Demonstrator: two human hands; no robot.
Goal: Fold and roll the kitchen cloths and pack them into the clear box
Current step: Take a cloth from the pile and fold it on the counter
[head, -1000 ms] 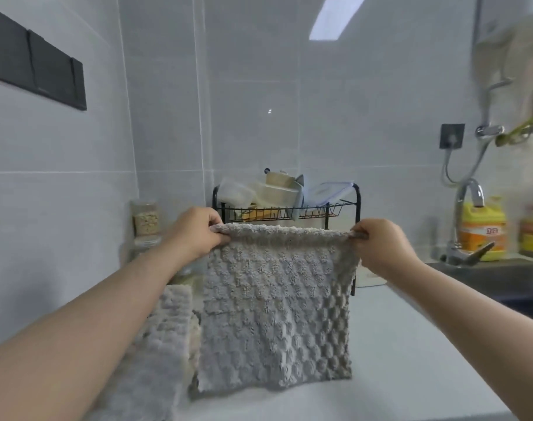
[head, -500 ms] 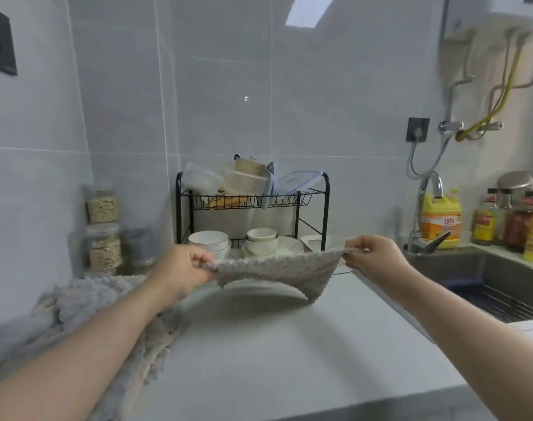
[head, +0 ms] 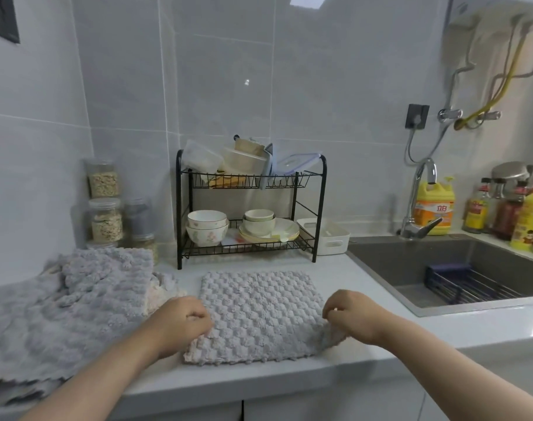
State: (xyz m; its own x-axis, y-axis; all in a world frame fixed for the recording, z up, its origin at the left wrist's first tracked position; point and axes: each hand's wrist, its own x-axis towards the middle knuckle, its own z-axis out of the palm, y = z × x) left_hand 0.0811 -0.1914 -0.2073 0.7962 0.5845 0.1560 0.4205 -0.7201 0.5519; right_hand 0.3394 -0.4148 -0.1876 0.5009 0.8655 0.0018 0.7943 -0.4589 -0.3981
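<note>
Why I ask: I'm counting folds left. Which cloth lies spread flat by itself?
The cloth between the left hand and right hand, before the rack: it lies flat and alone on the counter; the other cloths are heaped at the left.

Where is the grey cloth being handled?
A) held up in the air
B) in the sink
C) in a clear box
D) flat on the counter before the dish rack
D: the grey cloth lies flat on the counter, left hand and right hand pinching its near corners.
</note>
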